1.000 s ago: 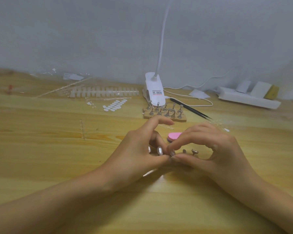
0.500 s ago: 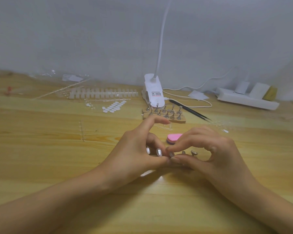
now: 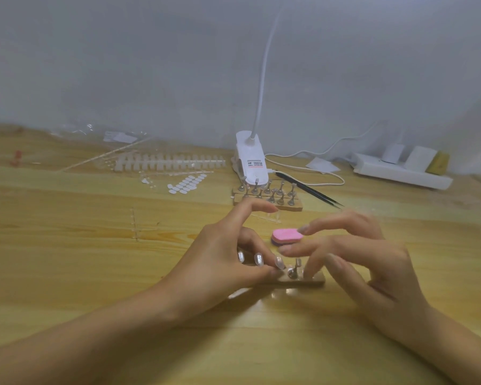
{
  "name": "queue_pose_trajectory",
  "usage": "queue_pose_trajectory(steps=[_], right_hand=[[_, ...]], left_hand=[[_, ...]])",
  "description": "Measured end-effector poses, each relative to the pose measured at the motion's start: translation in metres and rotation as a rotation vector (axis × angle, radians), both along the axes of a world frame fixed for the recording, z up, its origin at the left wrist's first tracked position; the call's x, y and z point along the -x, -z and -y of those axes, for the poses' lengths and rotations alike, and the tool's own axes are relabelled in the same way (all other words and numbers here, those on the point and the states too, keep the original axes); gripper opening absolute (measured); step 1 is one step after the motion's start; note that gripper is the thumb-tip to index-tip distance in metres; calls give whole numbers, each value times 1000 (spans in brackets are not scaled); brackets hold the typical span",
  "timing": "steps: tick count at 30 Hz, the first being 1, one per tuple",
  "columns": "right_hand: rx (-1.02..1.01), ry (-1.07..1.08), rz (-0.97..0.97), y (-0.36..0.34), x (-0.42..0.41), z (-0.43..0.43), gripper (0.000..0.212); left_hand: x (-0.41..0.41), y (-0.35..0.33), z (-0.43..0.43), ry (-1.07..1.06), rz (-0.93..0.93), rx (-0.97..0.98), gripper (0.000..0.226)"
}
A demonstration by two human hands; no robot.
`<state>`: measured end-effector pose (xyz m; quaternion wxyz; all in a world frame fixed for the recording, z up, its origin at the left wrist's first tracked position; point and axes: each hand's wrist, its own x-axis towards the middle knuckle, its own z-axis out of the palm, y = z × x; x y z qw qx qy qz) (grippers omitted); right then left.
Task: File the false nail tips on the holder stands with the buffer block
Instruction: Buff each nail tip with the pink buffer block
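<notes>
A small wooden holder base (image 3: 313,282) with a few metal stands (image 3: 293,271) lies on the table between my hands. My left hand (image 3: 225,262) grips its left end between the thumb and curled fingers, with the index finger raised. Whether a nail tip sits on a stand is hidden by the fingers. My right hand (image 3: 364,262) is blurred, its fingers spread above the stands and its thumb pointing down at the base's right part. The pink buffer block (image 3: 286,235) lies flat just behind the stands, held by neither hand. A second wooden base with several metal stands (image 3: 270,194) sits farther back.
A white clip lamp (image 3: 252,162) and its cable stand behind the far base, with black tweezers (image 3: 308,190) to their right. Strips of clear nail tips (image 3: 172,162) and white adhesive tabs (image 3: 186,184) lie at back left. A white power strip (image 3: 400,170) is at back right.
My right hand has let go of its pinch next to the left thumb and spread its fingers, uncovering the near base and stands. My left hand has stayed in place.
</notes>
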<state>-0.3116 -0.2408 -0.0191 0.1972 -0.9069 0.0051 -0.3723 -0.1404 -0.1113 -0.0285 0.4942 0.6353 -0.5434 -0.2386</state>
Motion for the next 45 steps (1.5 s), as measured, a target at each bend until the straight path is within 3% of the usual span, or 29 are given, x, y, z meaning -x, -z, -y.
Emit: queue_pose_trajectory(steps=[2, 6, 12, 16, 19, 21, 23, 25, 28, 30, 40, 45], right_hand=[[63, -19, -5, 2, -1, 0, 48], [35, -25, -43, 2, -3, 1, 23], [-40, 3, -83, 5, -3, 6, 31], [-366, -134, -107, 0, -2, 8, 40], [-495, -130, -52, -18, -5, 19, 29], [-371, 3, -128, -21, -10, 34, 14], [-274, 106, -257, -17, -16, 45, 12], [-250, 134, -344, -12, -23, 52, 17], [-186, 181, -389, -7, -36, 61, 15], [-124, 231, -440, -5, -45, 63, 16], [-83, 298, -395, 8, -60, 61, 21], [-129, 249, -353, 7, -65, 61, 11]], left_hand=[[0, 1, 0, -3, 9, 3, 68], [-1, 3, 0, 0, 11, 12, 65], [-1, 4, 1, 12, 18, 29, 65], [-3, 1, -1, 62, 61, 6, 84], [-13, -8, -3, 159, -12, -54, 98], [-25, -15, -1, 153, -42, -62, 76], [-36, -21, 4, 90, -2, -41, 39], [-45, -22, 11, -5, 163, -16, 17], [-56, -16, 22, -69, 681, -84, 21], [-58, -10, 28, -72, 897, -109, 28], [-52, -1, 44, -66, 573, -39, 10], [-51, 1, 42, -53, 572, 27, 15]])
